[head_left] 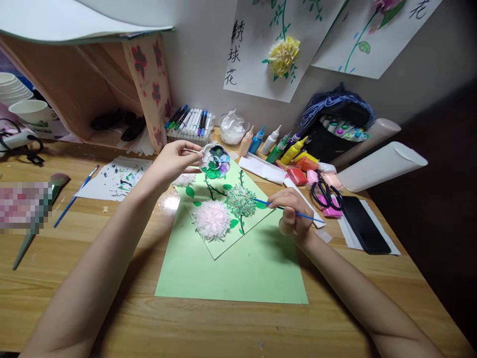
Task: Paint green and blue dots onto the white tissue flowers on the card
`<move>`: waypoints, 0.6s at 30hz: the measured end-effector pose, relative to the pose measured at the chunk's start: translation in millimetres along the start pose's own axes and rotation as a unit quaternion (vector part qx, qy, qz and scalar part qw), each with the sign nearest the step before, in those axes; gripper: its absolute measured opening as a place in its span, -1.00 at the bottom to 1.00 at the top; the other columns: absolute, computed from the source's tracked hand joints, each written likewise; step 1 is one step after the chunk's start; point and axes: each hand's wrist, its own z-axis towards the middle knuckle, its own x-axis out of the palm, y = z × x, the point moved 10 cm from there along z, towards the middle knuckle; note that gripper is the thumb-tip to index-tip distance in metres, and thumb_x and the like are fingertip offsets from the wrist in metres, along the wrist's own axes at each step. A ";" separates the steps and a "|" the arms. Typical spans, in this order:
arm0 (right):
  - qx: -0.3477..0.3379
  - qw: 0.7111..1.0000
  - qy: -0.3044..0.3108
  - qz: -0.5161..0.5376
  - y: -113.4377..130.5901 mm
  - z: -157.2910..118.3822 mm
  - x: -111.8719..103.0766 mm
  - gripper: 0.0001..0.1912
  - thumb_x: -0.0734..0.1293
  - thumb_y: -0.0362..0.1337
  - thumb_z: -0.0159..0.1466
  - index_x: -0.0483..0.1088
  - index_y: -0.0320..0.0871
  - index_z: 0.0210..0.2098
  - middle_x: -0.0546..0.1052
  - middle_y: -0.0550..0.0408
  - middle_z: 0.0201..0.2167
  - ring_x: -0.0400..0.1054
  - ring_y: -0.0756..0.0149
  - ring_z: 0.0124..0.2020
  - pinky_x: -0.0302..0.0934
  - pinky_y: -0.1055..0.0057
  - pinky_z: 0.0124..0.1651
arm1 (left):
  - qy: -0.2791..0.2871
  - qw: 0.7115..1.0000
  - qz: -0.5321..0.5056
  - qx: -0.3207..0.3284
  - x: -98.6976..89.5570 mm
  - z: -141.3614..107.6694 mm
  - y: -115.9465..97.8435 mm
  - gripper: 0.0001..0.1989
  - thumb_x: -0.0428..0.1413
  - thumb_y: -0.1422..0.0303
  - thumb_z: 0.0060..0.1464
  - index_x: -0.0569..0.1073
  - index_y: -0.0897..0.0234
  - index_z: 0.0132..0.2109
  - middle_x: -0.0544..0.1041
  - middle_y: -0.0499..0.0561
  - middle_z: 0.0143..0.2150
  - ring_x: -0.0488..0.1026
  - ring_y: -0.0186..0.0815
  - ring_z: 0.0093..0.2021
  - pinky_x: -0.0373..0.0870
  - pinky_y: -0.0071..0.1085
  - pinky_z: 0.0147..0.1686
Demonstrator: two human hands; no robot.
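Observation:
My left hand [185,158] pinches the rim of a small white paint palette [215,161] smeared with green, blue and purple. It is held above the far part of the green card. Between the fingers of my right hand [294,211] is a thin blue paintbrush [311,217], its tip at the edge of a round fringed flower [241,200] flecked green and white. That flower and a pale pink one [212,220] sit on a smaller green sheet [216,251] with painted stems and leaves. Under it lies a larger green sheet [231,283].
Paint bottles [278,149], a bowl of white tissue [233,128] and markers [190,123] line the wall. Scissors [327,194] and a phone [365,223] lie right. Left are a paint-spotted tissue [119,179], another blue brush [76,196] and a large makeup brush [40,219].

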 end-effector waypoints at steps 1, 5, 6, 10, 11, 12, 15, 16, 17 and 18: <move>0.029 0.999 -0.012 0.007 -8.4 2.9 -5.1 -0.58 0.06 -0.14 0.46 0.42 -0.06 -0.41 0.50 0.10 -0.54 0.39 0.28 -0.48 0.25 0.28 -0.37 | 0.000 1.000 0.001 -0.001 -1.4 0.1 -0.4 -0.76 0.31 0.40 -0.12 0.50 0.35 -0.25 0.52 0.05 -0.34 0.55 -0.24 -0.27 0.61 -0.26 -0.20; 0.196 0.978 -0.032 0.063 -52.3 10.8 -14.8 -0.52 0.09 -0.07 0.45 0.40 -0.12 -0.49 0.42 0.13 -0.60 0.31 0.37 -0.57 0.19 0.38 -0.49 | -0.003 1.000 0.007 -0.013 -9.2 1.6 0.3 -0.70 0.33 0.35 -0.16 0.49 0.35 -0.24 0.53 0.02 -0.33 0.55 -0.27 -0.29 0.60 -0.33 -0.25; 0.231 0.969 -0.032 0.078 -61.5 11.0 -14.6 -0.52 0.11 -0.05 0.44 0.40 -0.13 -0.47 0.42 0.13 -0.60 0.31 0.38 -0.58 0.18 0.40 -0.51 | -0.004 1.000 0.005 -0.014 -11.2 2.3 0.4 -0.67 0.34 0.35 -0.18 0.49 0.35 -0.23 0.53 0.02 -0.32 0.55 -0.28 -0.29 0.60 -0.34 -0.24; 0.275 0.955 0.024 0.109 -78.0 11.4 -0.8 -0.55 0.14 -0.01 0.42 0.44 -0.16 -0.40 0.50 0.10 -0.52 0.39 0.35 -0.48 0.27 0.41 -0.42 | -0.014 1.000 -0.008 -0.023 -21.8 5.0 4.0 -0.62 0.37 0.31 -0.23 0.49 0.35 -0.23 0.52 0.01 -0.31 0.53 -0.31 -0.31 0.61 -0.34 -0.24; 0.274 0.954 0.049 0.110 -79.2 10.8 4.5 -0.55 0.14 -0.01 0.42 0.45 -0.16 -0.39 0.52 0.09 -0.49 0.41 0.35 -0.44 0.29 0.41 -0.38 | -0.018 1.000 -0.008 -0.021 -25.3 5.2 4.0 -0.61 0.38 0.29 -0.24 0.49 0.35 -0.24 0.51 0.00 -0.31 0.53 -0.32 -0.31 0.61 -0.34 -0.24; 0.274 0.953 0.070 0.113 -80.5 9.6 9.1 -0.54 0.13 -0.02 0.43 0.46 -0.16 -0.38 0.53 0.08 -0.47 0.42 0.35 -0.42 0.30 0.41 -0.35 | -0.022 1.000 -0.008 -0.017 -29.0 5.0 3.7 -0.60 0.39 0.28 -0.26 0.49 0.35 -0.24 0.52 0.01 -0.29 0.53 -0.31 -0.30 0.61 -0.34 -0.25; 0.292 0.943 0.081 0.139 -88.4 5.9 13.5 -0.52 0.12 -0.02 0.44 0.46 -0.17 -0.40 0.52 0.09 -0.49 0.41 0.36 -0.43 0.30 0.42 -0.36 | -0.042 0.999 -0.005 -0.032 -44.4 -0.2 6.5 -0.58 0.40 0.24 -0.26 0.50 0.32 -0.23 0.54 0.02 -0.27 0.54 -0.28 -0.26 0.62 -0.33 -0.23; 0.303 0.939 0.060 0.149 -92.4 5.3 10.4 -0.51 0.11 0.00 0.43 0.45 -0.17 -0.42 0.51 0.09 -0.51 0.41 0.36 -0.45 0.29 0.42 -0.38 | -0.051 0.998 -0.003 -0.037 -51.0 -3.7 7.8 -0.57 0.41 0.22 -0.27 0.51 0.31 -0.23 0.54 0.02 -0.27 0.55 -0.26 -0.25 0.62 -0.32 -0.22; 0.313 0.936 0.032 0.157 -96.5 4.6 5.7 -0.49 0.11 0.01 0.43 0.43 -0.17 -0.44 0.50 0.10 -0.54 0.40 0.36 -0.47 0.28 0.42 -0.40 | -0.059 0.997 0.000 -0.048 -57.5 -8.3 10.8 -0.56 0.42 0.22 -0.27 0.52 0.30 -0.22 0.55 0.03 -0.26 0.55 -0.24 -0.22 0.62 -0.30 -0.18; 0.322 0.932 0.003 0.164 -100.1 3.4 0.5 -0.48 0.11 0.03 0.42 0.42 -0.17 -0.45 0.48 0.10 -0.55 0.39 0.36 -0.49 0.27 0.42 -0.41 | -0.073 0.996 0.002 -0.056 -65.7 -13.9 14.2 -0.54 0.43 0.20 -0.29 0.52 0.28 -0.22 0.57 0.03 -0.24 0.56 -0.23 -0.21 0.62 -0.28 -0.16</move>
